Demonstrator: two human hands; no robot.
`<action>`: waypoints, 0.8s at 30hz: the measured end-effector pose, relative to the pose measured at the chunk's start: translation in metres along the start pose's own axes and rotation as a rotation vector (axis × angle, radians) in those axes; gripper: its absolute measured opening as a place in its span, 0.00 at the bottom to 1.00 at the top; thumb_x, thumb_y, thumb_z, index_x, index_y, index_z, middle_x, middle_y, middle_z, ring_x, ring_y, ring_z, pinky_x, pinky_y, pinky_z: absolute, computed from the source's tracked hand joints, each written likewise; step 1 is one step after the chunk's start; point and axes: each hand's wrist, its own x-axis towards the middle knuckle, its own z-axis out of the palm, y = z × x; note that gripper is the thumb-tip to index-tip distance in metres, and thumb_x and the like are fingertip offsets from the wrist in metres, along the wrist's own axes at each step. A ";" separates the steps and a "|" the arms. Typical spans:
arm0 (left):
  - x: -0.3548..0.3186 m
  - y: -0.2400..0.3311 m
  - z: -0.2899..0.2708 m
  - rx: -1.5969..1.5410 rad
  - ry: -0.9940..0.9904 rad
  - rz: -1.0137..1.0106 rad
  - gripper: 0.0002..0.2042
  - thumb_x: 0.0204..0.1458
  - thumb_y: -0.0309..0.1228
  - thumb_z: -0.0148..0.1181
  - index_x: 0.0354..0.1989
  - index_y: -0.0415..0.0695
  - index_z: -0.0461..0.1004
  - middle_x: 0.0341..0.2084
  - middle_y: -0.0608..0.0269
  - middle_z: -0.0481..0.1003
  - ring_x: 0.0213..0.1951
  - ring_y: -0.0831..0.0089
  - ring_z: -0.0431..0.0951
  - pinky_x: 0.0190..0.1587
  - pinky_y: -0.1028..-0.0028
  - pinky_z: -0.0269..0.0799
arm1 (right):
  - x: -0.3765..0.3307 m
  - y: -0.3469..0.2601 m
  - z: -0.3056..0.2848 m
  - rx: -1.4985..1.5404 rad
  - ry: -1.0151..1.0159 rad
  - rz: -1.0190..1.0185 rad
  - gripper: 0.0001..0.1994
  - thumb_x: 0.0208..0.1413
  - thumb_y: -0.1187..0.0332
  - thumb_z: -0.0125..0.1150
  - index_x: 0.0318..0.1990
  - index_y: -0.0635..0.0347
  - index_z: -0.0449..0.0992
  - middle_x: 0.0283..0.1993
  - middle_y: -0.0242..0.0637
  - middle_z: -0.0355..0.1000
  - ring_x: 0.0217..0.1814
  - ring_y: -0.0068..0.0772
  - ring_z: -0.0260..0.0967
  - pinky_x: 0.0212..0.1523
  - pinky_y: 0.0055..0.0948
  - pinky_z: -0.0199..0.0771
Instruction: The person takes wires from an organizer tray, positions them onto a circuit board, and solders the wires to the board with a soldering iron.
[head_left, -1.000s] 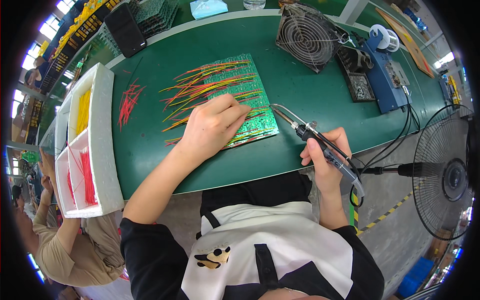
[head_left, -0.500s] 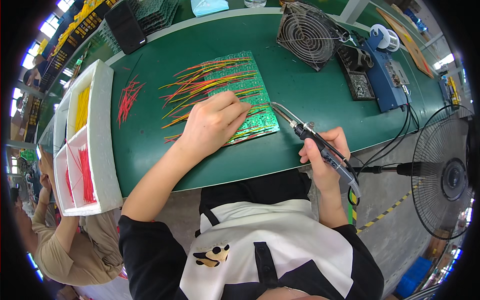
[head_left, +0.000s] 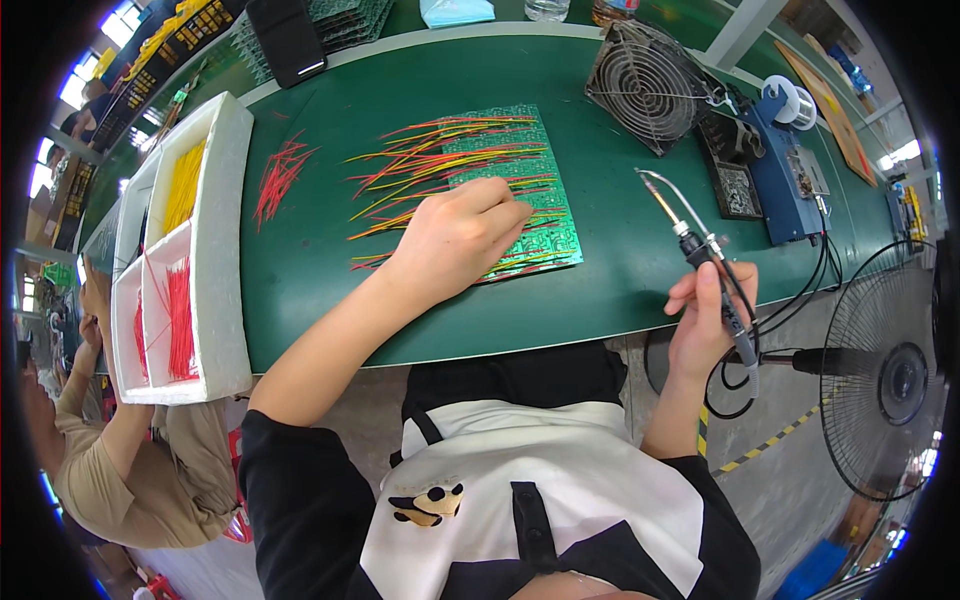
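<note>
A green circuit board (head_left: 562,226) lies on the bench, with rows of red, yellow and black wires (head_left: 420,165) sticking out past its left side. My left hand (head_left: 462,232) rests over its lower part. Thumb and fingers are pinched together among the wire ends near the right edge; what lies between them is hidden. My right hand (head_left: 708,312) grips a soldering iron (head_left: 697,250) with a thin curved metal tube alongside its tip. That tip points up and left over the bare mat, apart from the board.
A white foam box (head_left: 228,250) with red and yellow wires stands left, beside loose red wires (head_left: 285,180). At the back are a phone (head_left: 287,42), a small fan (head_left: 648,88) and a blue soldering station (head_left: 785,175). A pedestal fan (head_left: 890,370) is right; a co-worker (head_left: 130,470) sits left.
My right hand has drawn the soldering iron away from the board's right edge, to the right. My left hand stays in about the same place on the board. The whole view has shifted slightly.
</note>
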 end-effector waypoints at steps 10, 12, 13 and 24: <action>0.007 -0.003 0.005 -0.015 0.021 0.022 0.04 0.41 0.22 0.60 0.27 0.42 0.75 0.21 0.65 0.68 0.22 0.69 0.72 0.24 0.72 0.69 | 0.016 0.017 -0.004 0.092 0.004 0.050 0.08 0.53 0.73 0.56 0.33 0.63 0.63 0.18 0.38 0.66 0.14 0.22 0.60 0.15 0.16 0.60; 0.007 -0.005 0.004 -0.007 0.015 0.018 0.04 0.41 0.22 0.60 0.27 0.42 0.75 0.22 0.65 0.68 0.22 0.69 0.72 0.24 0.72 0.69 | 0.016 0.017 -0.002 0.072 0.000 0.043 0.07 0.53 0.73 0.55 0.33 0.63 0.63 0.17 0.37 0.66 0.13 0.22 0.60 0.15 0.16 0.60; 0.004 -0.006 0.003 0.005 0.008 0.007 0.04 0.41 0.22 0.60 0.27 0.42 0.75 0.22 0.65 0.68 0.22 0.69 0.72 0.24 0.73 0.69 | 0.015 0.017 0.000 0.084 -0.012 0.047 0.07 0.53 0.73 0.55 0.33 0.63 0.63 0.17 0.37 0.66 0.13 0.22 0.60 0.15 0.16 0.60; 0.001 0.017 -0.050 0.188 0.137 -0.098 0.12 0.42 0.24 0.57 0.38 0.44 0.71 0.28 0.62 0.68 0.32 0.65 0.72 0.30 0.70 0.72 | 0.014 0.021 -0.019 0.055 0.032 0.018 0.06 0.55 0.69 0.54 0.30 0.58 0.66 0.18 0.29 0.62 0.16 0.14 0.55 0.15 0.13 0.53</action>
